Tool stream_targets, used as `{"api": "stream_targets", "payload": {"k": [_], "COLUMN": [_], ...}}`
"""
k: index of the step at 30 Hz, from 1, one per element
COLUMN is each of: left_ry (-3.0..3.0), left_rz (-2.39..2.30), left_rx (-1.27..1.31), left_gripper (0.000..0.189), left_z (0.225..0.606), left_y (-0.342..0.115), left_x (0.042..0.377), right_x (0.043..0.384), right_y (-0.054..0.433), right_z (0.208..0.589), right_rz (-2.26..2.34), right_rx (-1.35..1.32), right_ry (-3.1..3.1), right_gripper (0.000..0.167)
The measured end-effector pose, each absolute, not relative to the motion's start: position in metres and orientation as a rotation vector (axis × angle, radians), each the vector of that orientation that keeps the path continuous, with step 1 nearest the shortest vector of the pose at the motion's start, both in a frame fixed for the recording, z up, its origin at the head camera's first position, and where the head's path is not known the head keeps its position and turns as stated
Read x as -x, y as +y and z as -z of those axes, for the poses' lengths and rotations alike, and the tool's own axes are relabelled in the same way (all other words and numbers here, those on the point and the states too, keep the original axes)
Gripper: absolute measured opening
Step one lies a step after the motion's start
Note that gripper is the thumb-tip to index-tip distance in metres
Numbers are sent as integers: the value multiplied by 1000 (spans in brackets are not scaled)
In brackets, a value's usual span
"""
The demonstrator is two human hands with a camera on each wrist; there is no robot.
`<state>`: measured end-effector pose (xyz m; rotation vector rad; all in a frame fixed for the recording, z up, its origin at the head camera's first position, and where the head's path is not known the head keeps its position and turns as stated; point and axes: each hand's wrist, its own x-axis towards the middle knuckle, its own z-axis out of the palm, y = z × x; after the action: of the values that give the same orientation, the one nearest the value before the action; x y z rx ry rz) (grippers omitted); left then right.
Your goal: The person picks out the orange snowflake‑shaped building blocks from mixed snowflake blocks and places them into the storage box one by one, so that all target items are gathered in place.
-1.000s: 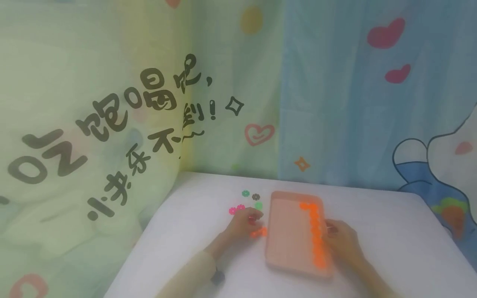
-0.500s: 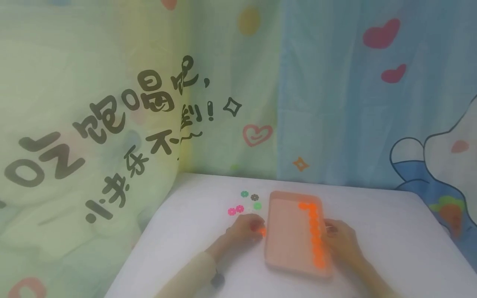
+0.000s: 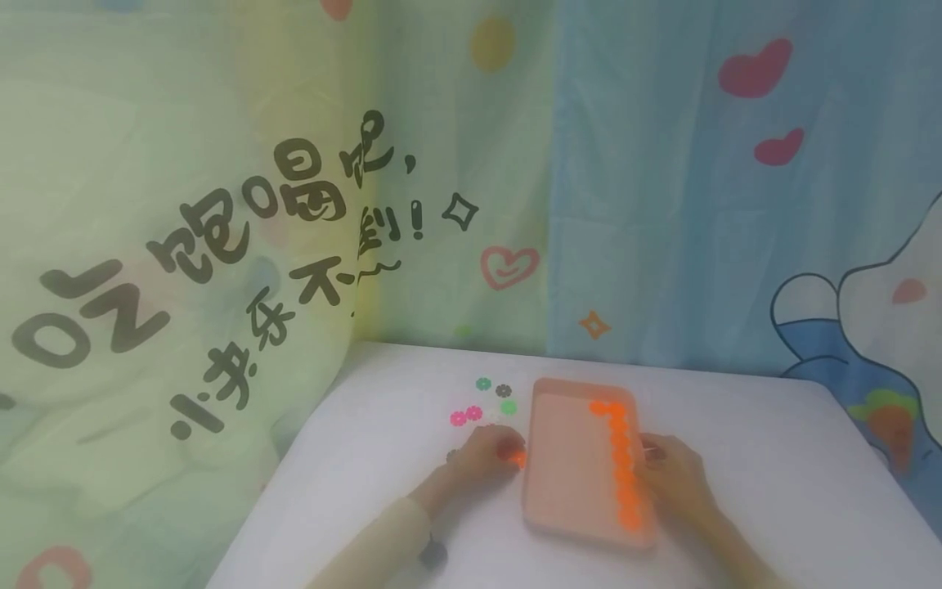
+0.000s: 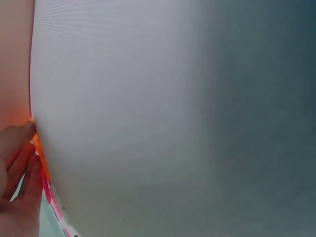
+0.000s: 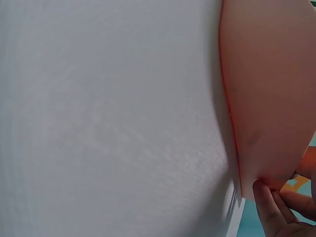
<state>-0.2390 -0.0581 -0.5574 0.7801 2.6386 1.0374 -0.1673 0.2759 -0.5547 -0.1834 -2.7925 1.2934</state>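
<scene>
An orange-pink tray point(image 3: 567, 458) lies on the white table. Inside it, a line of orange flower-shaped discs point(image 3: 624, 466) runs along the right side, turning left at the far end. My left hand point(image 3: 484, 452) is beside the tray's left wall, its thumb and fingers pinching an orange flower-shaped disc point(image 4: 41, 154); the fingers partly hide it. On the tray's right side my right hand point(image 3: 671, 474) grips the wall. In the right wrist view its fingertips point(image 5: 264, 192) press the outer wall and its thumb is at the rim.
Beyond my left hand lie pink discs point(image 3: 466, 415), a green disc point(image 3: 483, 384), a dark disc point(image 3: 504, 391) and a light green disc point(image 3: 509, 406). Another dark disc point(image 3: 452, 456) shows behind the left wrist. A printed curtain point(image 3: 662, 204) hangs behind the table.
My left hand has come down from near the pink discs toward the orange discs by the tray and now covers most of them. My right hand and the tray have stayed put.
</scene>
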Motion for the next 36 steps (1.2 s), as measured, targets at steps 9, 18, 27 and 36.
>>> {"api": "stream_targets", "payload": {"k": [9, 18, 27, 36], "left_ry": [2677, 2692, 2716, 2715], "left_rz": [-962, -906, -829, -842], "left_rx": [-732, -621, -560, -524], "left_gripper": [29, 32, 36, 43], "left_z": [558, 560, 551, 546], "left_y": [-52, -42, -37, -42], "left_x": [240, 244, 242, 244], "right_x": [168, 164, 167, 166], "right_y": [279, 278, 280, 279], "right_z": [556, 550, 559, 555], "right_rz": [-1314, -1306, -1311, -1297], "right_rx": [200, 173, 171, 111], "right_ry": [-2814, -2800, -2790, -2758], "right_gripper": [59, 59, 56, 54]}}
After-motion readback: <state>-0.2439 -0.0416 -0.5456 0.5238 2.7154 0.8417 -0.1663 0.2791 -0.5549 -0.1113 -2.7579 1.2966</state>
